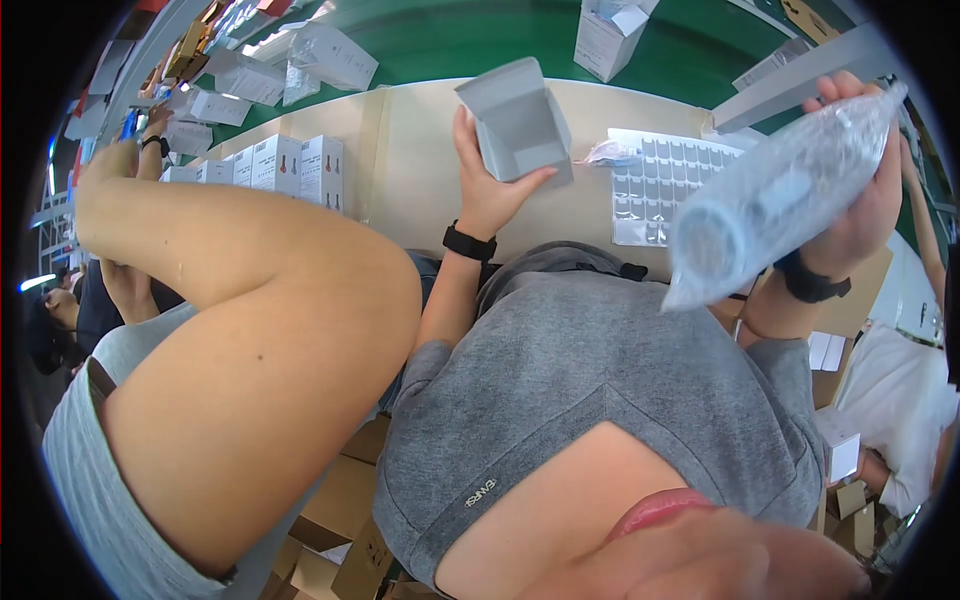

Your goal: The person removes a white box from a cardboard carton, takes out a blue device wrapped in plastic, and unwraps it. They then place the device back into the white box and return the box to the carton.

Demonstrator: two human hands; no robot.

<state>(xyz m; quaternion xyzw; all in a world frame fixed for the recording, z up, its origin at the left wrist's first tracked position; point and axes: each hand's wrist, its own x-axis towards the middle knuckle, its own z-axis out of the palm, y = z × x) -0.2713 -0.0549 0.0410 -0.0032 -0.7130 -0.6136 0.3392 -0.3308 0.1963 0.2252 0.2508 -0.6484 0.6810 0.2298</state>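
My left hand (487, 195) is closed round the side of a small white carton (522, 125) above the table. The carton's top is open, a flap stands up, and its visible inside is bare. Raised at the right, my right hand (862, 215) grips a clear plastic bag (790, 190). A pale, rounded object shows through the bag, but its kind is blurred by the film. Between the hands, a sheet of white labels (660, 185) lies on the table, with a small crumpled clear wrapper (612, 152) at its left edge.
Several closed white boxes (280, 165) stand in a row at the table's left. Beyond the table, a green conveyor belt (450, 40) carries white cartons (608, 40). A co-worker's bare arm (250, 240) reaches across on my left. Brown cardboard boxes (340, 500) sit below.
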